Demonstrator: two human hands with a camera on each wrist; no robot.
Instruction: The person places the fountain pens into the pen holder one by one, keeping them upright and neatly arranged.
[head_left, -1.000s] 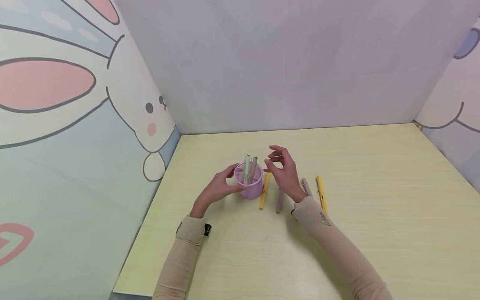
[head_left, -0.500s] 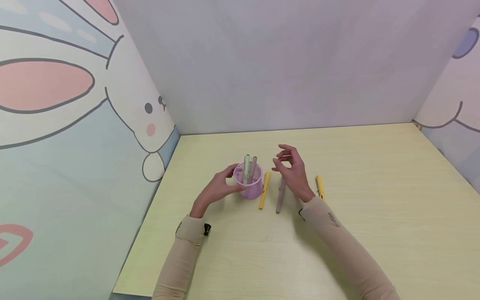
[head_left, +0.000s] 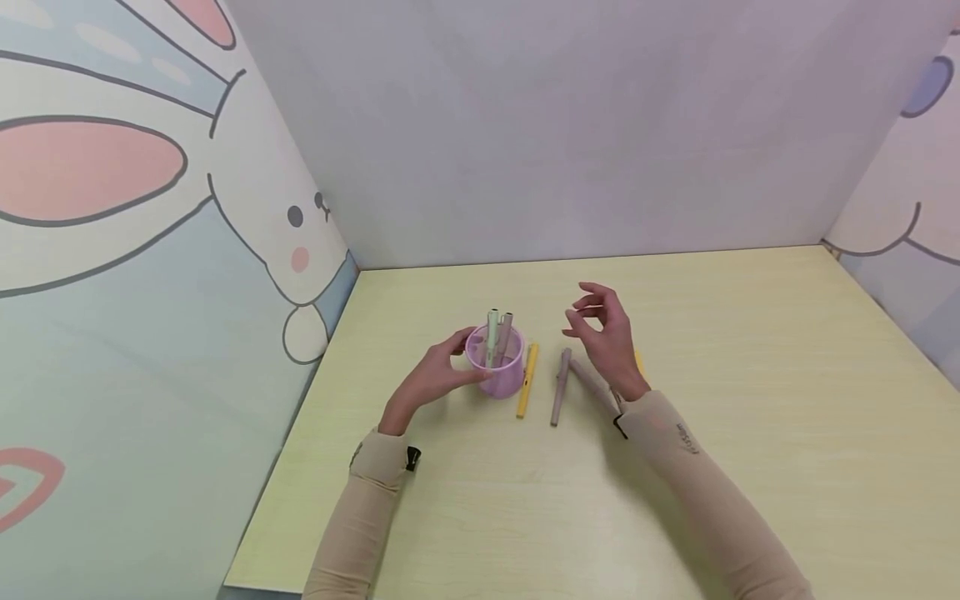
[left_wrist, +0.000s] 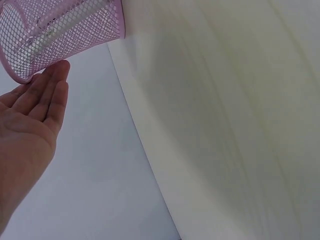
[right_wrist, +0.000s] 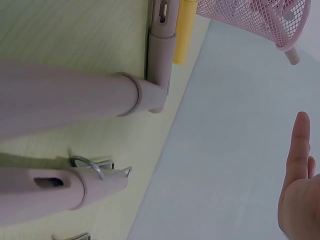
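In the head view, a lilac mesh cup (head_left: 506, 385) stands upright on the pale yellow tabletop (head_left: 480, 525), with 1 green pen (head_left: 492, 332) and 1 inner mauve pen (head_left: 506, 332) poking above its rim. The left hand (head_left: 435, 375) comes in from the cup's 9 o'clock side, its grip curled around the cup, thumb on the near side. The right hand (head_left: 609, 340) hangs between 2 and 3 o'clock from the cup, its grip holding nothing, fingers loosely bent. A near yellow pen (head_left: 527, 381) lies just beside the cup at 4 o'clock; farther out, toward 3 o'clock, lie a straight mauve pen (head_left: 561, 388), a slanting mauve pen (head_left: 591, 382) and a far yellow pen (head_left: 640, 363), mostly hidden. In the left wrist view, the cup fills the 10 o'clock corner, the left hand's fingers at its rim. In the right wrist view, the cup is at 1 o'clock, the right hand at 4 o'clock, apart from it; a clipped mauve pen (right_wrist: 50, 194) lies at 8 o'clock.
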